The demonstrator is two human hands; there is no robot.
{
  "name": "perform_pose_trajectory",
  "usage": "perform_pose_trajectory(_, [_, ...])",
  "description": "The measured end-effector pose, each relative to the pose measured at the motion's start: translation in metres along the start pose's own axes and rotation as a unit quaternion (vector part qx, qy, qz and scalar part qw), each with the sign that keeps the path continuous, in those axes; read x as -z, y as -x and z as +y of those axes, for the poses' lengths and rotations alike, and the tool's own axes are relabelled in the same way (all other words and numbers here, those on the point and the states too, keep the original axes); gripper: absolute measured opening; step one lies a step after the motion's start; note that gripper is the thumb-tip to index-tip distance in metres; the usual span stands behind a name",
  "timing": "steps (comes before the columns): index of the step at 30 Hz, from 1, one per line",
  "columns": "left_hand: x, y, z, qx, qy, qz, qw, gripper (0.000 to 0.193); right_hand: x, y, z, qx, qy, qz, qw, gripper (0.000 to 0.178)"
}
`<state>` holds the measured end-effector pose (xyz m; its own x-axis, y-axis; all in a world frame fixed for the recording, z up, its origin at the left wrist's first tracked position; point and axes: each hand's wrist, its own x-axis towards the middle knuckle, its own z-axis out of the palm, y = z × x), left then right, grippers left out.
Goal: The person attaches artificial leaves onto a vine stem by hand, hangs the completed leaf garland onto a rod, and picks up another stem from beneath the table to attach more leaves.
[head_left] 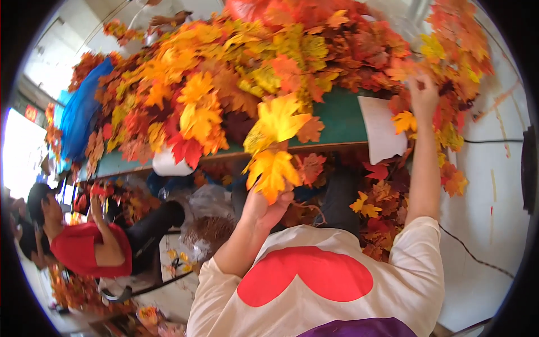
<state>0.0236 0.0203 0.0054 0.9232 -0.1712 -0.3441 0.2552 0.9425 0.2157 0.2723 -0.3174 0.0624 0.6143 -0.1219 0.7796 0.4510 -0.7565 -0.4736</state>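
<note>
Close to my body, my left hand (270, 209) is closed around the lower end of a small bunch of yellow artificial maple leaves (275, 126). A thin reddish-brown stem or string (310, 210) trails beside its fingers. My right hand (424, 98) is stretched out to the far right, its fingers pinched at an orange artificial maple leaf (401, 71) on the edge of the heap. Red, orange and yellow artificial leaves (185, 59) are piled over most of the green table (345, 121).
White sheets of paper (382, 129) (171, 163) hang over the table's near edge. More leaves lie below the table and dangle at the right. Blue plastic (84, 121) stands at the left end. A person in a red top (92, 247) sits at left; another person's hand (170, 19) shows across the table.
</note>
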Motion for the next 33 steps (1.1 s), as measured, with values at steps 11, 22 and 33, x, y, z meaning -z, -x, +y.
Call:
perform_pose_trajectory(11, [0.002,-0.017,0.002,-0.067,-0.083,0.038,0.994,0.026,0.029,0.112,-0.204,0.108,-0.316,-0.415,0.846,0.008])
perform_pose_trajectory(22, [-0.007,-0.018,-0.003,-0.060,-0.121,-0.004,0.991,0.028,0.006,0.148,-0.221,0.124,-0.341,-0.429,0.827,0.013])
perform_pose_trajectory(33, [-0.006,-0.011,-0.013,-0.137,-0.391,-0.063,0.908,0.008,-0.059,0.102,-0.180,0.069,-0.278,-0.643,0.711,0.028])
